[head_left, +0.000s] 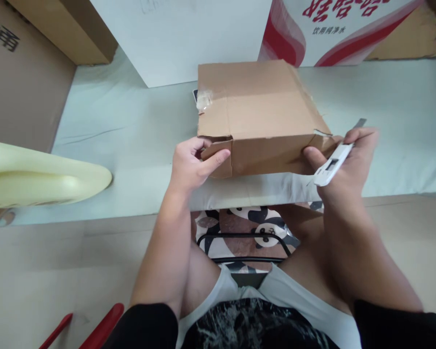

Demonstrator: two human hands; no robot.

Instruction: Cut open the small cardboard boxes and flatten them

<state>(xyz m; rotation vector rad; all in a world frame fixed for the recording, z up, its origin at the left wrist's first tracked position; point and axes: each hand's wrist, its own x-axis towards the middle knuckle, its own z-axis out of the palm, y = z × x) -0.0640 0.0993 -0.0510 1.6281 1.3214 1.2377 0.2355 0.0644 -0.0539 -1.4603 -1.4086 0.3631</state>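
A flat brown cardboard box (pixel 257 104) with torn tape lies on the pale table (pixel 131 140) near its front edge. My left hand (pixel 191 162) pinches the box's near left corner flap, fingers closed on the cardboard. My right hand (pixel 343 162) rests against the near right corner while gripping a white utility knife (pixel 332 165), whose blade sticks out up and to the right past my fingers.
A white box (pixel 189 34) and a red-and-white printed carton (pixel 334 26) stand behind the brown box. Large brown cartons (pixel 22 77) fill the left. A cream plastic object (pixel 39 174) juts in from the left edge. A panda-patterned stool (pixel 243 232) sits below the table.
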